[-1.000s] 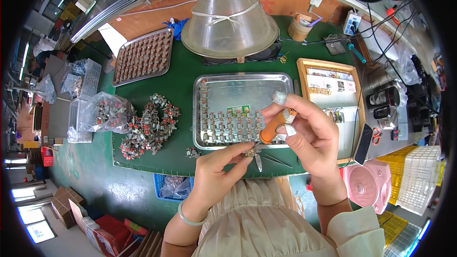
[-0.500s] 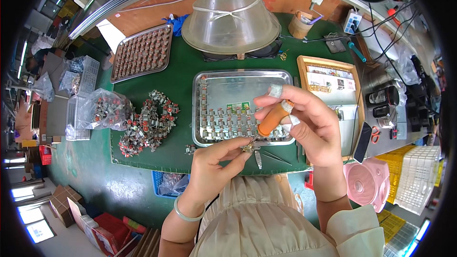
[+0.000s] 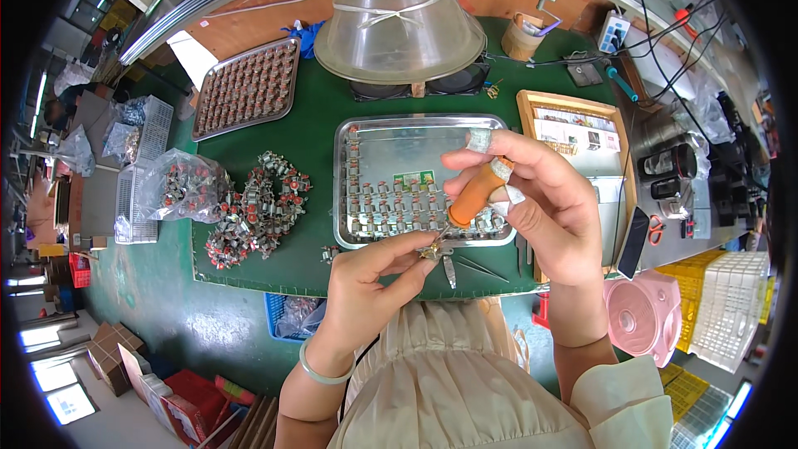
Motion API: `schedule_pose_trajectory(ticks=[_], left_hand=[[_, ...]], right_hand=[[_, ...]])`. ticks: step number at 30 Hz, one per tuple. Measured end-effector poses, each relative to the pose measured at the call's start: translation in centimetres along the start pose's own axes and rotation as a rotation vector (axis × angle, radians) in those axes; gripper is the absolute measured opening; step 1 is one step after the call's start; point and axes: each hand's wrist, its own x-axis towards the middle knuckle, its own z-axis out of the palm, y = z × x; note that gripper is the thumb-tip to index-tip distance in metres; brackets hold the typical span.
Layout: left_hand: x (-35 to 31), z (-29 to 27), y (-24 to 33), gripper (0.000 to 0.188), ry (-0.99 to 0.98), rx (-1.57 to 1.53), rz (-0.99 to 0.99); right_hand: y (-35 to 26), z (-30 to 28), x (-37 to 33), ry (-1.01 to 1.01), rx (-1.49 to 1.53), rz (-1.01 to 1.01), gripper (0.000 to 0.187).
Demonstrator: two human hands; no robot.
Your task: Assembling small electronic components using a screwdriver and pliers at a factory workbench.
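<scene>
Between thumb and forefinger, my left hand (image 3: 378, 278) pinches a small brass-coloured and silvery metal part (image 3: 431, 251). My right hand (image 3: 549, 208) is closed round a stubby orange-handled tool (image 3: 475, 199) with a thin metal shaft; its exact kind does not show. The shaft slants down to the metal part, and its tip is too small to make out. White tape wraps the thumb and forefinger of that hand. Just beyond both hands lies a metal tray (image 3: 342, 199) with rows of small metal parts (image 3: 391, 208). Tweezers (image 3: 482, 269) rest on the green tabletop below.
A heap of small red-and-silver parts (image 3: 258, 212) lies at left, beside a plastic bag (image 3: 183, 187) of more. Behind it stands a full tray (image 3: 249, 87). A clear hood (image 3: 399, 37) overhangs the back. At right are a wooden frame (image 3: 622, 137), a phone (image 3: 633, 241) and scissors (image 3: 656, 233).
Both hands stay together at the metal part. The orange handle has tilted slightly more upright. The whole view has shifted a little.
</scene>
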Motion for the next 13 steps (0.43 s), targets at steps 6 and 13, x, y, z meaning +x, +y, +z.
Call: schedule_pose_trajectory(ticks=[6, 13], left_hand=[[-0.32, -0.12, 0.01, 0.026, -0.006, -0.016, 0.009], [-0.31, -0.05, 0.05, 0.026, -0.045, 0.004, 0.015]], right_hand=[[-0.39, 0.3, -0.03, 0.019, 0.0, 0.04, 0.039], [-0.83, -0.19, 0.19, -0.119, 0.001, 0.077, 0.043]])
